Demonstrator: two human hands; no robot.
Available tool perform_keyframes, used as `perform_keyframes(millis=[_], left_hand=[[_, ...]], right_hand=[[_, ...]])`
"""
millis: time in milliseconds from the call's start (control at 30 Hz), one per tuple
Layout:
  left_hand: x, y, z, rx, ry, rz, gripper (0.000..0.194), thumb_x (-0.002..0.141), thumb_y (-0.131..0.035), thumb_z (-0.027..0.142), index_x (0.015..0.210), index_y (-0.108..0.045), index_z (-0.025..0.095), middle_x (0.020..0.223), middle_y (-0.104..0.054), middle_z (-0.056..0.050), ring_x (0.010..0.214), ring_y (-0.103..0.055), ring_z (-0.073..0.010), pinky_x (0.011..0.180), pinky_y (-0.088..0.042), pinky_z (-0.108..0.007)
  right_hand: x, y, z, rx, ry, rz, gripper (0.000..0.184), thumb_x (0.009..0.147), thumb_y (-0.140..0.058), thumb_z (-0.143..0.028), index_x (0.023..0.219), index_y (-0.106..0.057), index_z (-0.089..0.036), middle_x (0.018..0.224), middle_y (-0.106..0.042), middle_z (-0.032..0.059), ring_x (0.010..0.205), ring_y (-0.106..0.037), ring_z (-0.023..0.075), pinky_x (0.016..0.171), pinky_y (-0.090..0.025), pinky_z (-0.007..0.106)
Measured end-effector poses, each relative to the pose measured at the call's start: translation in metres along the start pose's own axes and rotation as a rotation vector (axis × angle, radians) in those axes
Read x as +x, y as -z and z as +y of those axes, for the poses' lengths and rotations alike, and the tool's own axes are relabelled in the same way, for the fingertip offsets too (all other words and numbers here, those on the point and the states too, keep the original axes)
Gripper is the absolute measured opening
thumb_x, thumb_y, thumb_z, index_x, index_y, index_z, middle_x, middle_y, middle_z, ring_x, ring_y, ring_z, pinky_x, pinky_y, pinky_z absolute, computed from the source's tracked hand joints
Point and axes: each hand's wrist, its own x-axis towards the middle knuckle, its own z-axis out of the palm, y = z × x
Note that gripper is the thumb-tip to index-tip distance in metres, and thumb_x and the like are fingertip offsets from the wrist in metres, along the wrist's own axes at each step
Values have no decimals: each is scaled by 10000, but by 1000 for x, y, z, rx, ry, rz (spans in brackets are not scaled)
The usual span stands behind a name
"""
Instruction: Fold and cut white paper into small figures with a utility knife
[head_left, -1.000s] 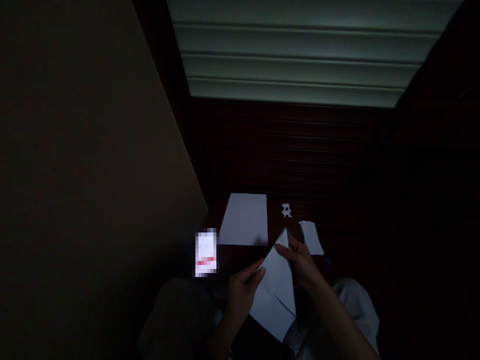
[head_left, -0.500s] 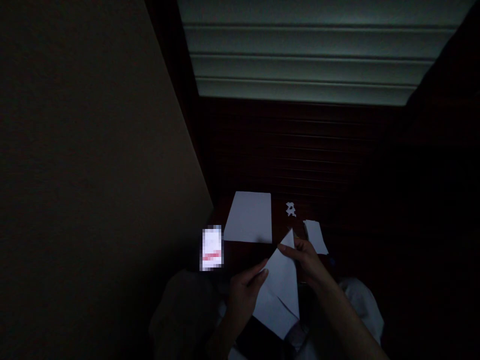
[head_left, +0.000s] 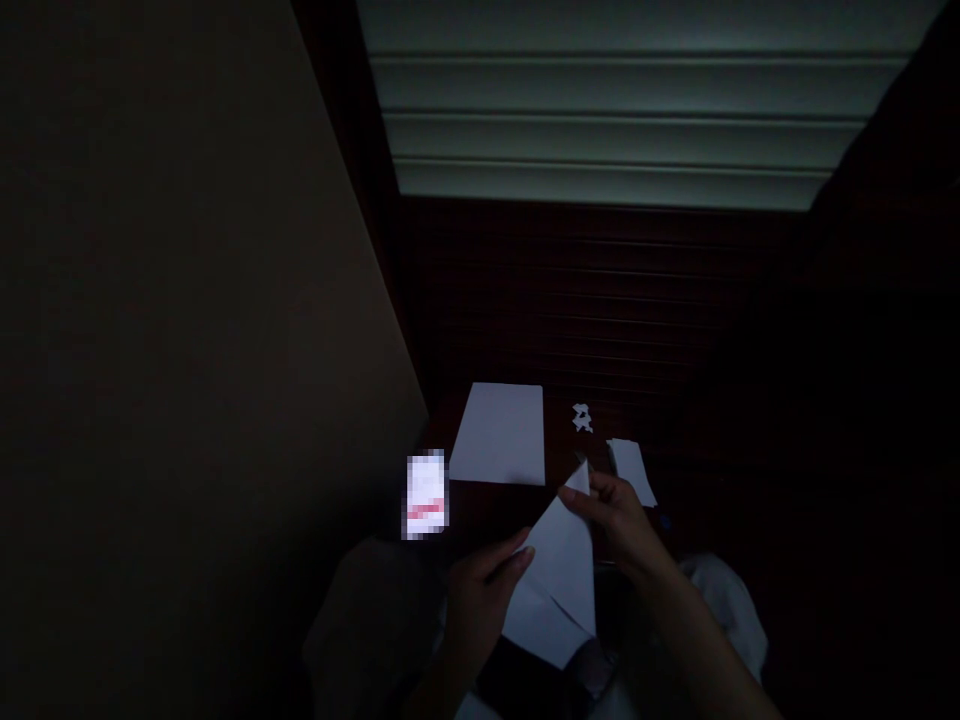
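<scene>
A: Where's the folded white paper sheet (head_left: 559, 570)?

B: Above the person's lap, at the near side of the dark reddish-brown table (head_left: 559, 440), tilted with its narrow point aimed away from the body.

A: And the hands?

B: Both are closed on it. The left hand (head_left: 478, 590) pinches the left edge between thumb and fingers; the right hand (head_left: 616, 518) grips near the pointed tip, thumb on top and the other fingers mostly hidden behind.

A: Why two spots?

B: Probably to steady the slanted edge between them, since thin paper would flop from a single pinch. A loose flap edge shows lower down.

A: What about the rest?

B: A flat white rectangular sheet (head_left: 499, 435) lies beyond the hands, to the left. Small jagged white scraps (head_left: 583, 426) sit to its right, and a narrow white paper stack (head_left: 633, 472) is just beyond the right hand, perhaps for easy reach. The glowing, pixelated rectangle (head_left: 426, 495) on the left is too blurred to identify.
</scene>
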Motion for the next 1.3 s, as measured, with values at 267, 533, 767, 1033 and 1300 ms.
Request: perform_keyframes(millis=[267, 533, 767, 1033, 1300], left_hand=[[-7, 0, 12, -25, 65, -15, 323, 691, -676, 340, 987, -697, 214, 998, -690, -38, 916, -647, -249, 805, -537, -304], [-9, 1, 13, 23, 96, 32, 330, 683, -681, 362, 974, -701, 207, 988, -695, -31, 915, -646, -248, 784, -543, -287], [-9, 2, 21, 52, 73, 39, 265, 718, -647, 363, 939, -711, 232, 960, -702, -14, 901, -652, -236, 805, -535, -290], [-11, 4, 12, 120, -27, 47, 235, 767, -605, 329, 967, -700, 253, 967, -702, -6, 908, -652, -221, 846, -513, -291], [-3, 5, 28, 367, -258, -32, 313, 796, -583, 302, 1106, -625, 296, 1087, -655, -13, 985, -610, -208, 880, -481, -279]], right_hand=[[-4, -3, -8, -4, -23, 24, 240, 628, -764, -331, 712, -647, -139, 614, -648, 20, 498, -557, 134, 476, -418, 235], [-2, 0, -6, 5, -22, 41, 257, 625, -764, -344, 722, -652, -135, 641, -664, 34, 512, -572, 141, 489, -431, 246], [-1, 2, -5, -24, -23, 48, 254, 628, -762, -342, 720, -655, -131, 636, -661, 36, 516, -571, 143, 486, -431, 241], [-3, 0, -4, -49, -23, 49, 240, 635, -761, -326, 727, -652, -134, 626, -662, 25, 515, -575, 140, 486, -438, 238], [-8, -2, -2, -105, 1, -14, 223, 671, -729, -329, 800, -661, -161, 682, -674, 26, 579, -602, 164, 524, -462, 260]])
